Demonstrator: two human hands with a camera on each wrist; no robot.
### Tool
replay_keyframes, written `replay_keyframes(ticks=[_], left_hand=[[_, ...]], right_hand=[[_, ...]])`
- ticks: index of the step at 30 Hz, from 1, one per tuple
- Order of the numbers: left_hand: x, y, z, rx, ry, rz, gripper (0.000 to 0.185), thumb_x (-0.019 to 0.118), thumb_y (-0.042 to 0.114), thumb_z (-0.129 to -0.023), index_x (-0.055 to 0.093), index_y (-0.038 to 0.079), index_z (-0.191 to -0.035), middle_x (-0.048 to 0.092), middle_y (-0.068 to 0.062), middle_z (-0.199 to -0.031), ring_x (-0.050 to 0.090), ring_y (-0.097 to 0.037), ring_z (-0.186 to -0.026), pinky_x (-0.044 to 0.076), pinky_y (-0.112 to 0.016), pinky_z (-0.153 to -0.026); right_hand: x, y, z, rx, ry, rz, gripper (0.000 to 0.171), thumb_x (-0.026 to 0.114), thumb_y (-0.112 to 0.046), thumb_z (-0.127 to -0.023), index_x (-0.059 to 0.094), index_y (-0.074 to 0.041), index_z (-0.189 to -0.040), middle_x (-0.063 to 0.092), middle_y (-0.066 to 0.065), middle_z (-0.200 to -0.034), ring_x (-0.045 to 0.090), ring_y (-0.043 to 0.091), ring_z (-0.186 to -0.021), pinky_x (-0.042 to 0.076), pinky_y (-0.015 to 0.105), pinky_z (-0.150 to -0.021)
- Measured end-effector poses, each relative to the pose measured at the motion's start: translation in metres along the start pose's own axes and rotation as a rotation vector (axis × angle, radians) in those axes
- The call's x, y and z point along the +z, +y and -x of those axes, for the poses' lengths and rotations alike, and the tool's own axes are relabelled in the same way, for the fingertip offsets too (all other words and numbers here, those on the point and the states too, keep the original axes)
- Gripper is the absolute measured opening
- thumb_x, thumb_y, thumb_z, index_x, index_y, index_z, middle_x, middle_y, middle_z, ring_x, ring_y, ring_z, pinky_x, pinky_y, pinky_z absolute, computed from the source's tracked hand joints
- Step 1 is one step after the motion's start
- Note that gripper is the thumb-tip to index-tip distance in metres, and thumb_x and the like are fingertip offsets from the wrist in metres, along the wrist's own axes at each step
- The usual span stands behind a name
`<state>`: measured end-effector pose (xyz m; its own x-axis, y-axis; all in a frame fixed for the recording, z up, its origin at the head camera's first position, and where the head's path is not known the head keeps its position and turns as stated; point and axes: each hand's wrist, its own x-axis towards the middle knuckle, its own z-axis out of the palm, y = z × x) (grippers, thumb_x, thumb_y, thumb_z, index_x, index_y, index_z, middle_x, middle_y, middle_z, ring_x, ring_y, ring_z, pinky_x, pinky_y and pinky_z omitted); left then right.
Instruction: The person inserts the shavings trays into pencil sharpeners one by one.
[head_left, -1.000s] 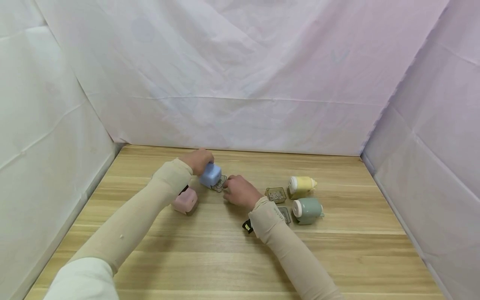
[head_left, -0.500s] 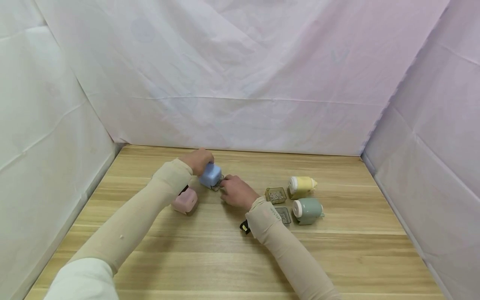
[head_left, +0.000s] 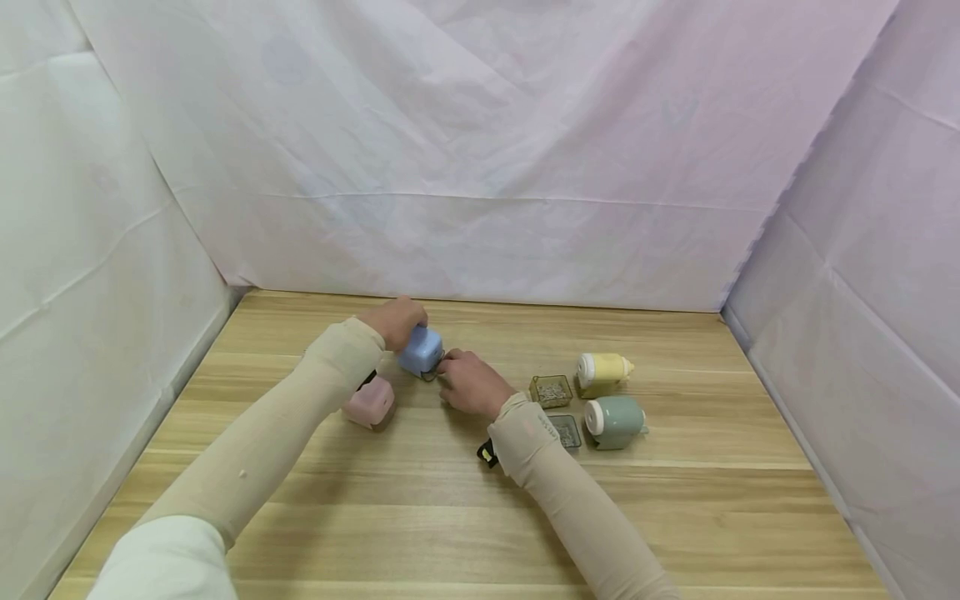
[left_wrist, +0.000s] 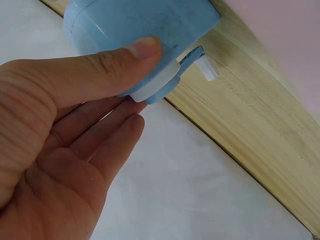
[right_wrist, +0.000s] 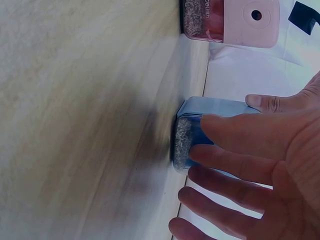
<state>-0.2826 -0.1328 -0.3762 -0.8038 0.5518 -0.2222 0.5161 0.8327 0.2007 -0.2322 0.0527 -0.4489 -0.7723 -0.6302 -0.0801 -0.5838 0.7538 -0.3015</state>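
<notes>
A blue hand-crank pencil sharpener (head_left: 422,350) stands on the table near its far edge. My left hand (head_left: 397,321) grips it from behind, thumb (left_wrist: 145,47) along one side; its white-knobbed crank (left_wrist: 206,67) shows in the left wrist view. At its front is a clear drawer (right_wrist: 182,145) with grey shavings, nearly flush with the body. My right hand (head_left: 474,385) touches the drawer front, fingers extended and spread in the right wrist view. The pink pencil sharpener (head_left: 370,402) sits nearer me on the left, its drawer (right_wrist: 193,20) in place.
To the right stand a yellow sharpener (head_left: 606,371) and a green sharpener (head_left: 617,421). Beside them lie a yellowish drawer (head_left: 551,390) and a grey drawer (head_left: 567,431) of shavings, the latter partly behind my right sleeve. White cloth walls (head_left: 480,250) enclose the table.
The drawer has slid leftward into the blue sharpener as my right hand moved slightly left against it. My left hand has stayed in place on the sharpener.
</notes>
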Motion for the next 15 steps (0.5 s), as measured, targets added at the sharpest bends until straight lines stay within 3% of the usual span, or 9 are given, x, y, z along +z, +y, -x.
replay_keyframes(ticks=[15], left_hand=[[-0.0011,0.0015,0.0009,-0.002,-0.003,-0.031,0.041,0.071,-0.021,-0.085,0.074,-0.008,-0.124,0.074,-0.025,-0.128,0.071,-0.034,-0.115,0.062,-0.043,-0.094]], right_hand=[[0.0017,0.0011,-0.0013,0.010,-0.039,-0.038,0.038,0.073,-0.017,-0.104,0.070,-0.001,-0.139,0.064,0.017,-0.148,0.061,0.033,-0.139,0.050,0.044,-0.119]])
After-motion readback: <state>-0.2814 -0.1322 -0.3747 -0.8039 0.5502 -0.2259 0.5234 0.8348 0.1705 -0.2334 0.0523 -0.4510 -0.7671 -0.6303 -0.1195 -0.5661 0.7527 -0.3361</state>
